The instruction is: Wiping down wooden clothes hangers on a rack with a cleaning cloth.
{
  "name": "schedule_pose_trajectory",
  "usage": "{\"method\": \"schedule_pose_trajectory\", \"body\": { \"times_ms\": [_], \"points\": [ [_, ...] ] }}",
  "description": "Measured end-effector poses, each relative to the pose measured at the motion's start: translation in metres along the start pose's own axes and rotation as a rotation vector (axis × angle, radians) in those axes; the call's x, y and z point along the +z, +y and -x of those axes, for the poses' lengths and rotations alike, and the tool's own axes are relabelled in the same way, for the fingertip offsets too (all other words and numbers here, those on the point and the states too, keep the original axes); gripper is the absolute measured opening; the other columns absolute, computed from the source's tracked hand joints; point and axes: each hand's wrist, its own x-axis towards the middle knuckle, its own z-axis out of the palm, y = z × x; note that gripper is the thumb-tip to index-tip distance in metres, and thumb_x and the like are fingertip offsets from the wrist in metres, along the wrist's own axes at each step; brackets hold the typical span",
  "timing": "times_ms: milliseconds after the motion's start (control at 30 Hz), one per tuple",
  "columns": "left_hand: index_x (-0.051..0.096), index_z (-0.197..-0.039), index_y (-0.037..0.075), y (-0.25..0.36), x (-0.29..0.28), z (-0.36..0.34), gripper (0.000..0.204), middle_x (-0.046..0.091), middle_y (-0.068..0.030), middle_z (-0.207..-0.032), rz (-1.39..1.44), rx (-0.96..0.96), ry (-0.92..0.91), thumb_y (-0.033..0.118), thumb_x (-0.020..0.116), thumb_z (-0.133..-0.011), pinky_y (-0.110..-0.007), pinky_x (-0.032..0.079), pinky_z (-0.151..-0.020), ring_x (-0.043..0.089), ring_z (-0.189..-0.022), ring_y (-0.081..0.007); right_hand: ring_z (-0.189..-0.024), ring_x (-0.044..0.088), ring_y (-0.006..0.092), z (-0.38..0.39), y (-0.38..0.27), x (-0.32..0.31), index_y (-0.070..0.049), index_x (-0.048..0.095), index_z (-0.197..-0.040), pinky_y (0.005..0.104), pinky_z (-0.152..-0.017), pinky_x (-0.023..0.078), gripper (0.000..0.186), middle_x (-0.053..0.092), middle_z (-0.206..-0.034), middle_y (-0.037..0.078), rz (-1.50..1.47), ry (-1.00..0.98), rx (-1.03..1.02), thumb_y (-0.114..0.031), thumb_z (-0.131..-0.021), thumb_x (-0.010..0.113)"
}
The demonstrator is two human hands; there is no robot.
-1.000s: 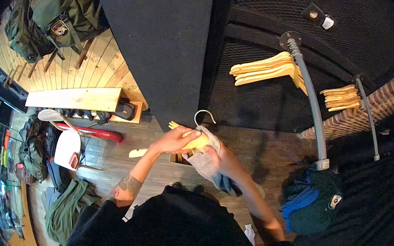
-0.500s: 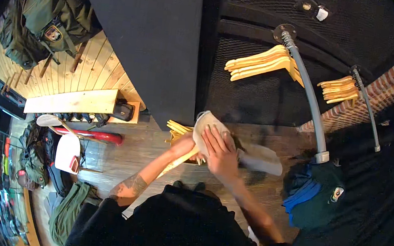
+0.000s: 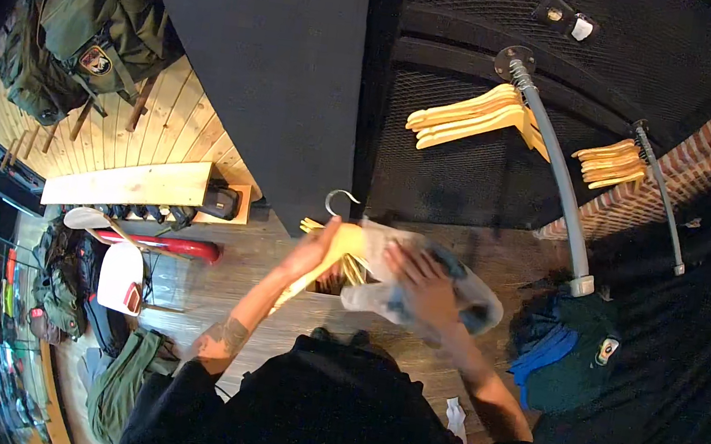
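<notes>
My left hand (image 3: 312, 250) is closed around a light wooden hanger (image 3: 351, 241) near its neck, with the metal hook pointing up and away. One arm of the hanger slopes down toward me, beneath my left wrist. My right hand (image 3: 426, 286) grips a pale grey cloth (image 3: 472, 303) over the hanger's other arm, which the cloth hides. Both the right hand and the cloth are smeared by motion, and the cloth's loose end spreads to the right. Below the held hanger, more wooden hangers (image 3: 353, 271) stick out of a container, mostly hidden.
Wooden hangers (image 3: 475, 117) hang from a grey pipe rail (image 3: 561, 172) at right, beside dark mesh panels. A black panel (image 3: 277, 62) stands ahead. Dark and blue garments (image 3: 557, 353) lie at right. A wooden bench (image 3: 129, 183), a white chair (image 3: 121, 278) and backpacks (image 3: 100, 22) are at left.
My right hand and the cloth have moved right, off the hanger's neck and along its arm. The hook and neck now show. My left hand has shifted slightly left and up.
</notes>
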Motion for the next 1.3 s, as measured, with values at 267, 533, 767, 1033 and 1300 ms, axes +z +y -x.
{"method": "schedule_pose_trajectory", "body": {
  "times_ms": [267, 533, 767, 1033, 1300],
  "points": [
    [0.057, -0.091, 0.010, -0.006, 0.029, -0.017, 0.052, 0.050, 0.0001, -0.060, 0.480, 0.027, -0.104, 0.054, 0.030, -0.098, -0.024, 0.038, -0.047, 0.046, -0.049, -0.0110, -0.142, 0.021, 0.0281, -0.038, -0.014, 0.034, -0.006, 0.034, -0.143, 0.0456, -0.114, 0.021, 0.050, 0.027, -0.152, 0.010, -0.193, 0.092, 0.231, -0.011, -0.094, 0.043],
    [0.029, -0.144, 0.006, -0.018, 0.028, -0.058, 0.052, 0.036, -0.0110, -0.141, 0.273, 0.741, 0.332, 0.034, 0.034, -0.100, -0.033, 0.028, -0.110, 0.035, -0.130, -0.0217, -0.143, 0.012, 0.0271, -0.092, -0.079, 0.036, -0.004, 0.031, -0.144, 0.0361, -0.116, 0.012, 0.046, 0.017, -0.155, 0.013, -1.107, 0.397, 0.273, -0.016, -0.100, 0.037],
    [0.059, -0.110, 0.013, -0.013, -0.006, -0.075, 0.042, 0.059, 0.0028, -0.080, 1.171, 0.456, 0.443, 0.049, 0.046, -0.094, -0.021, 0.041, -0.051, 0.053, -0.064, -0.0068, -0.140, 0.022, 0.0341, -0.035, -0.114, 0.001, -0.001, 0.035, -0.141, 0.0394, -0.114, 0.022, 0.052, 0.021, -0.152, 0.018, -0.916, 0.093, 0.096, -0.002, -0.091, 0.047],
    [0.048, -0.126, 0.015, -0.014, 0.038, -0.062, 0.045, 0.057, 0.0023, -0.089, 0.887, 0.550, 0.511, 0.048, 0.043, -0.095, -0.021, 0.038, -0.060, 0.050, -0.072, -0.0074, -0.100, 0.059, 0.0439, -0.014, -0.119, -0.005, 0.000, 0.016, -0.146, 0.0421, -0.070, 0.055, 0.069, 0.031, -0.142, 0.028, -0.475, -0.106, 0.415, -0.003, -0.086, 0.049],
    [0.021, -0.145, 0.014, -0.003, 0.045, -0.027, 0.066, 0.035, -0.0161, -0.128, 0.050, 0.427, 0.527, 0.045, 0.049, -0.094, -0.042, 0.030, -0.094, 0.038, -0.107, -0.0277, -0.057, 0.062, 0.0330, -0.007, -0.054, 0.007, -0.014, 0.046, -0.134, 0.0412, -0.053, 0.049, 0.043, 0.061, -0.062, 0.017, -0.412, -0.240, 0.619, -0.030, -0.094, 0.051]
  ]
}}
